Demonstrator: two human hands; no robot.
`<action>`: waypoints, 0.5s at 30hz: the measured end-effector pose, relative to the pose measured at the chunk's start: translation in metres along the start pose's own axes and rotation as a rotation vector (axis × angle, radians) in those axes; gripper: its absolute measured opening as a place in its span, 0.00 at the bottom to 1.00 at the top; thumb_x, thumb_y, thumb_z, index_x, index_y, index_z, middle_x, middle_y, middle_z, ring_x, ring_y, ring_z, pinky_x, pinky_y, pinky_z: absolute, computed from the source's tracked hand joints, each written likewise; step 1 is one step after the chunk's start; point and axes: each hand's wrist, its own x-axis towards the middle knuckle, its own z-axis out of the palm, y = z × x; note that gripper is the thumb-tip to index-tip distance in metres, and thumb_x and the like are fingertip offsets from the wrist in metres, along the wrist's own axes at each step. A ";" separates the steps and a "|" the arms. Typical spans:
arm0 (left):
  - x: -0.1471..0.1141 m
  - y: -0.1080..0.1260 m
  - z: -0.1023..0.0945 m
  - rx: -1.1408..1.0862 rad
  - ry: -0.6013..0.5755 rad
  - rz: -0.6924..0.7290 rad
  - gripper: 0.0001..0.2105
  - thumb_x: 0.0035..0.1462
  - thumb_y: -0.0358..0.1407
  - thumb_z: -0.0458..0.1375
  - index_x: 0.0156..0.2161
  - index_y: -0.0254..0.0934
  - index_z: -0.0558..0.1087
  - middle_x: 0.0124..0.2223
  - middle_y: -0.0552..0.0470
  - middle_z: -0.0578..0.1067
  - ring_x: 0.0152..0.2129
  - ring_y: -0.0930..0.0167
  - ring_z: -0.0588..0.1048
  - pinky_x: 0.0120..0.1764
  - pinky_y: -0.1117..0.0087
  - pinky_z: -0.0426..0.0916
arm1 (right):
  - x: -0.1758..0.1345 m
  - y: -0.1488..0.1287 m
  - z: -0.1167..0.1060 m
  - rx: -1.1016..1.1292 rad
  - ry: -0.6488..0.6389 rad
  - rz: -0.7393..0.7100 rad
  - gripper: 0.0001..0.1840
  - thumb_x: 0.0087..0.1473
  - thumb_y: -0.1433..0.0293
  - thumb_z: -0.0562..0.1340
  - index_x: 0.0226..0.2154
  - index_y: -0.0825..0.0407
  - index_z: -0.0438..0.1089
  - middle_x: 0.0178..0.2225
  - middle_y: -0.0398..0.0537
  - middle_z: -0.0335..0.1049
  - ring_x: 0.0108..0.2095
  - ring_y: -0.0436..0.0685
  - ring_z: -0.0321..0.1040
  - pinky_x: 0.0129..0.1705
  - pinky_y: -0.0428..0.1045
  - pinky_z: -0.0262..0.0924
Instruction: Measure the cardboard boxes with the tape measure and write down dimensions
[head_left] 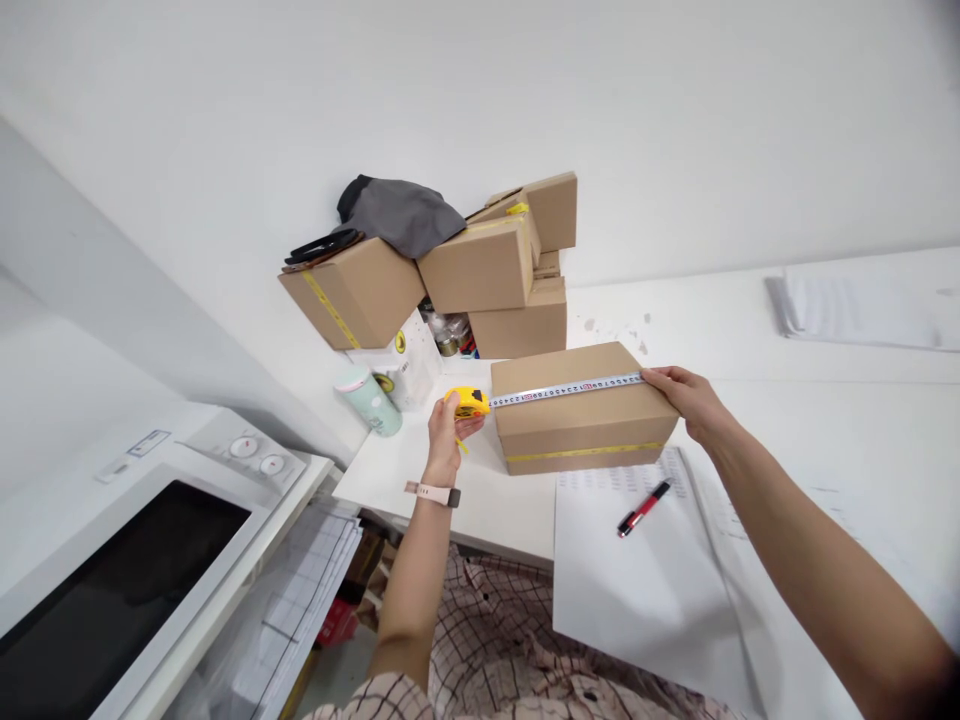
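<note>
Tape measure [469, 402], tip unclear at right hand [688, 397]

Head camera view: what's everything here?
Table: 1, white, centre
Cardboard box: 1, brown, on table
Tape measure: 1, yellow and white, across cardboard box
Stacked boxes: at least 3, brown, behind
Cloth: 1, grey, atop stacked boxes
Flat item: 1, black, beside cloth
Printed item: 1, white, beneath stacked boxes
Small items: several, mixed colours, beside printed item
Tumbler: 1, mint green, table left
Front papers: uncounted, white, near edge
Pen: 1, red and black, on front papers
Back papers: uncounted, white, far right
Microwave: 1, white and black, left
Grid-lined sheets: several, white, below microwave
Wall: 1, white, behind
Garment: 1, checked pink, bottom
Wristwatch: 1, pink band, left wrist
Left hand: 1, bare, holding tape measure
Right hand: 1, bare, on tape measure's blade
</note>
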 end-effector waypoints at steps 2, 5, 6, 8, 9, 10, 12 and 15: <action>-0.001 0.000 0.003 0.002 -0.003 -0.006 0.21 0.51 0.48 0.68 0.41 0.35 0.72 0.34 0.48 0.81 0.24 0.65 0.82 0.33 0.63 0.78 | 0.001 0.002 0.000 0.000 -0.005 0.013 0.14 0.45 0.57 0.71 0.26 0.50 0.72 0.31 0.47 0.74 0.31 0.55 0.67 0.30 0.50 0.60; -0.002 0.000 0.004 0.014 -0.003 -0.007 0.20 0.51 0.49 0.68 0.41 0.35 0.72 0.36 0.47 0.82 0.26 0.64 0.82 0.33 0.63 0.78 | 0.002 0.005 0.000 0.000 -0.021 0.026 0.16 0.46 0.56 0.71 0.26 0.49 0.71 0.31 0.48 0.74 0.31 0.56 0.66 0.30 0.50 0.60; -0.002 0.000 0.004 0.020 -0.004 -0.008 0.20 0.51 0.49 0.67 0.41 0.35 0.72 0.37 0.46 0.82 0.26 0.64 0.82 0.33 0.63 0.78 | 0.003 0.006 0.000 -0.001 -0.023 0.028 0.16 0.46 0.55 0.70 0.26 0.49 0.70 0.31 0.48 0.74 0.31 0.56 0.66 0.30 0.50 0.60; -0.002 0.000 0.003 0.032 -0.010 -0.009 0.20 0.52 0.49 0.67 0.41 0.35 0.73 0.37 0.46 0.82 0.26 0.64 0.82 0.33 0.62 0.78 | 0.003 0.006 -0.001 -0.021 -0.020 0.023 0.18 0.46 0.53 0.70 0.25 0.49 0.69 0.30 0.48 0.74 0.30 0.56 0.66 0.29 0.50 0.59; -0.001 0.000 0.003 0.036 -0.012 -0.009 0.20 0.52 0.49 0.67 0.41 0.35 0.73 0.37 0.45 0.82 0.26 0.64 0.82 0.33 0.62 0.78 | 0.003 0.006 -0.001 -0.042 -0.017 0.008 0.18 0.46 0.53 0.70 0.24 0.49 0.69 0.29 0.49 0.73 0.30 0.57 0.66 0.29 0.51 0.59; -0.001 -0.001 0.003 0.040 -0.013 -0.009 0.20 0.52 0.49 0.67 0.42 0.35 0.73 0.38 0.46 0.81 0.26 0.64 0.82 0.33 0.62 0.78 | 0.002 0.005 -0.002 -0.069 -0.011 -0.012 0.19 0.45 0.52 0.69 0.23 0.48 0.68 0.28 0.49 0.73 0.30 0.57 0.65 0.28 0.51 0.59; -0.001 -0.001 0.005 0.049 -0.007 -0.011 0.20 0.52 0.49 0.67 0.42 0.36 0.72 0.37 0.46 0.81 0.27 0.65 0.82 0.33 0.63 0.77 | 0.003 0.004 -0.001 -0.130 0.004 -0.065 0.19 0.45 0.52 0.69 0.22 0.48 0.67 0.26 0.49 0.72 0.29 0.57 0.64 0.28 0.51 0.58; -0.003 0.000 0.009 0.070 0.019 -0.008 0.21 0.50 0.50 0.68 0.40 0.36 0.71 0.37 0.48 0.81 0.27 0.66 0.81 0.34 0.63 0.77 | 0.005 0.001 -0.001 -0.209 0.026 -0.134 0.19 0.43 0.53 0.70 0.20 0.48 0.67 0.23 0.48 0.71 0.28 0.57 0.64 0.28 0.51 0.57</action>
